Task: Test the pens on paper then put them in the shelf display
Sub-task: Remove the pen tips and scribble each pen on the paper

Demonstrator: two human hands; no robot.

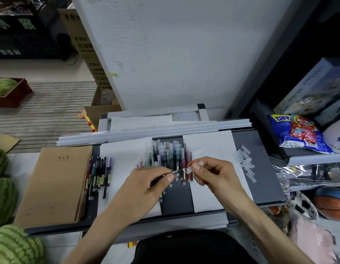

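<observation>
Centrally, the left hand (146, 184) pinches a pen (176, 172) near its tip between thumb and forefinger, while the right hand (213, 173) closes thumb and forefinger on a clear cap (190, 169) at the pen's end; whether the cap is seated on the pen or just clear of it cannot be told. The grip suggests a cap being pulled off for a test stroke or pushed back on; which one is a judgement only. Both hands hover above the pile of coloured pens (167, 155), which lies on the dark tray (264, 178) in the gap between two white paper sheets, so the next pen is close at hand. The left sheet (125, 164) and the right sheet (213, 145) flank the pile, apparently placed for trial marks; a few faint marks show on the right sheet. Right of that sheet lies a heap of loose clear caps (245, 162), roughly a dozen, kept apart from the pens. Left of the left sheet, about eight darker pens (99, 174) lie in a row, probably sorted aside. The pile holds some twenty or more pens; an exact count is not possible. A stack of brown notebooks (55, 183) rests at the tray's left edge. Four watermelons (3, 199) are visible at the left margin. The shelf (308, 159) stands to the right.
</observation>
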